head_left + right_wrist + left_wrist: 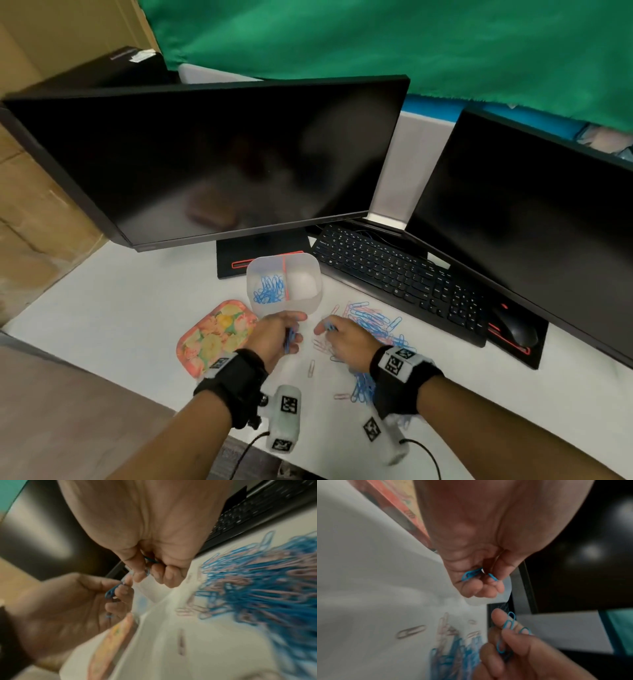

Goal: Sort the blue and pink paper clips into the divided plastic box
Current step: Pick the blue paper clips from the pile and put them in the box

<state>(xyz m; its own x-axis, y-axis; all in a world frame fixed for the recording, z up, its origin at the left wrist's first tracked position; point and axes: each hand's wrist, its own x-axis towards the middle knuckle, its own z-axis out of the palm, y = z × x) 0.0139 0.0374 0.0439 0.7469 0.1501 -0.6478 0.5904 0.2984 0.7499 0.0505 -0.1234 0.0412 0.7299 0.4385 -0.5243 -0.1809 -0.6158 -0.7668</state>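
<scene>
On a white desk (120, 308) before two dark monitors, the divided plastic box (310, 301) stands with blue clips in its left compartment, its divider running away from the person. The left hand (274, 337) grips a bunch of blue paper clips (289, 339) pointing roughly downward; the right hand (346, 339) pinches blue clips beside the mixed pile (371, 317).

clips (371, 320) blue, pink | box (310, 301) translucent white, red divider | tray (191, 339) pink, fruit-patterned
</scene>
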